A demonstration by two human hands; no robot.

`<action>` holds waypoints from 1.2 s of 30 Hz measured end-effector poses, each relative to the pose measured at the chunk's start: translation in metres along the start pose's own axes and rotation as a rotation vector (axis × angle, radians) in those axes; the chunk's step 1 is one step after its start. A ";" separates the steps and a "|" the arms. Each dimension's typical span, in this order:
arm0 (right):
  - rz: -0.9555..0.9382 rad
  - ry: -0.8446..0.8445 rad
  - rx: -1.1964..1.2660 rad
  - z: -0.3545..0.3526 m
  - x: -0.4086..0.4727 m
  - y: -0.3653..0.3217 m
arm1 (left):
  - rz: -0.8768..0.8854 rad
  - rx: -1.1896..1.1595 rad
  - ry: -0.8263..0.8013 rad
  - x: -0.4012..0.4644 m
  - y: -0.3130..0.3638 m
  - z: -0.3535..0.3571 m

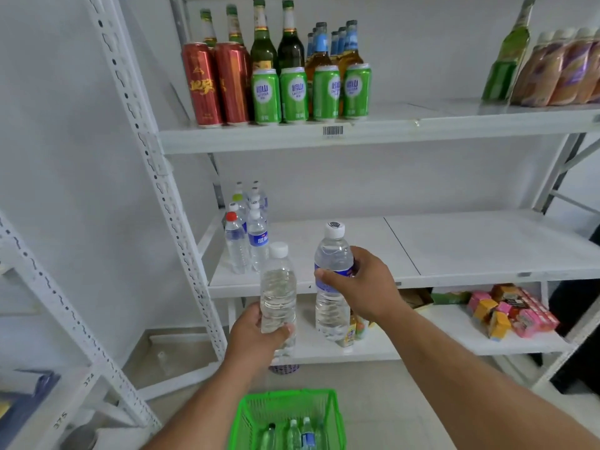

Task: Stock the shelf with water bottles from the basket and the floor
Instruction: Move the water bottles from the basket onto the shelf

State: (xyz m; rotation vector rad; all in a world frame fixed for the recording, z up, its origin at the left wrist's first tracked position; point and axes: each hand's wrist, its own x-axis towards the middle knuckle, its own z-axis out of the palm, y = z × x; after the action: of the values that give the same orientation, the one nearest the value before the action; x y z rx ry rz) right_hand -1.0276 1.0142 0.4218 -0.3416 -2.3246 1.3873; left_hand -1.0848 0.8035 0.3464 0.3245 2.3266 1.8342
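**Two bottles in hand, headed for the middle shelf**

Two water bottles are up at the front edge of the middle shelf [454, 251], one in each of the hands. The left hand [256, 336] is wrapped around the lower half of an unlabelled clear bottle [278, 287] with a white cap. The right hand [360, 284] is closed around the blue-labelled bottle [332, 280], gripping it at the label, whose print cannot be read.

The step looks like placing, with both bottles held upright and not yet set down. The next move probably calls for carrying them in over the shelf edge and standing them just beside the cluster of stocked bottles [246, 228] at the shelf's left end, without knocking that cluster.

Below the shelf, on the floor, the green basket [337, 417] holds several more bottles, so plenty remains.

Above the shelf, green cans [311, 94] read "LAOSHAN" with Chinese characters; red cans [217, 82] carry gold characters. A barcode sticker [332, 130] sits on that upper shelf's edge. Left of the shelf, a neighbouring rack [65, 404] bears "374" and "375".
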 end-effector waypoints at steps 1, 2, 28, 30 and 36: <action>-0.006 -0.013 -0.002 -0.006 0.006 0.004 | 0.000 -0.002 0.007 0.003 0.004 0.009; -0.012 -0.025 -0.004 -0.011 0.012 0.008 | 0.000 -0.003 0.013 0.007 0.007 0.016; 0.056 -0.020 0.007 0.033 0.241 0.073 | -0.009 -0.005 0.056 0.256 -0.004 0.061; 0.063 -0.005 0.023 0.036 0.254 0.075 | -0.004 0.002 0.052 0.271 -0.005 0.063; 0.046 0.016 0.042 0.046 0.298 0.087 | -0.021 0.010 0.064 0.309 -0.007 0.071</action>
State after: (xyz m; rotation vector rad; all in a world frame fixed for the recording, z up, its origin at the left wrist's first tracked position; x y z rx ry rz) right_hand -1.3129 1.1410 0.3910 -0.3946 -2.2846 1.4479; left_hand -1.3649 0.9511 0.3250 0.2459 2.3721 1.8507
